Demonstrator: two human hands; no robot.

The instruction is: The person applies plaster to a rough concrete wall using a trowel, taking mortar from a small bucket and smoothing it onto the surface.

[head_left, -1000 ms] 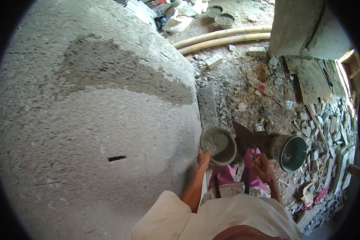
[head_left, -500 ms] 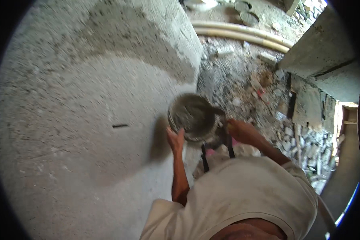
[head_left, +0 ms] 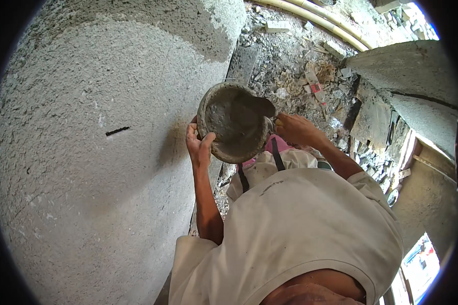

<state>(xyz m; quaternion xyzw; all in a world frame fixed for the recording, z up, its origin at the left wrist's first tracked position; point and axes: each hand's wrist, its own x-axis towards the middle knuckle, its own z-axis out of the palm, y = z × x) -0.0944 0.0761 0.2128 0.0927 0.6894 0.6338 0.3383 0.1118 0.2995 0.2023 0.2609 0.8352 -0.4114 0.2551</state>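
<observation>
My left hand (head_left: 199,142) grips the left side of a round mortar-crusted bowl (head_left: 225,119), its thumb over the rim. Wet grey mortar lies inside. My right hand (head_left: 292,128) is closed on the handle of a trowel (head_left: 260,105), whose dark blade is at the bowl's right rim, partly over its inside. The rough plastered wall (head_left: 96,178) stands close at my left, with a short dark slot (head_left: 117,130) in it and a darker damp band higher up.
Rubble (head_left: 269,66) and litter cover the ground beyond the bowl. Long curved poles (head_left: 331,25) lie across the far ground. A concrete column (head_left: 402,68) juts in at upper right, a dark board (head_left: 365,114) beside it. A bright opening (head_left: 420,264) shows at lower right.
The bowl and my left hand have risen up and leftward in the picture. The trowel has come to the bowl's rim with my right hand. The view has turned.
</observation>
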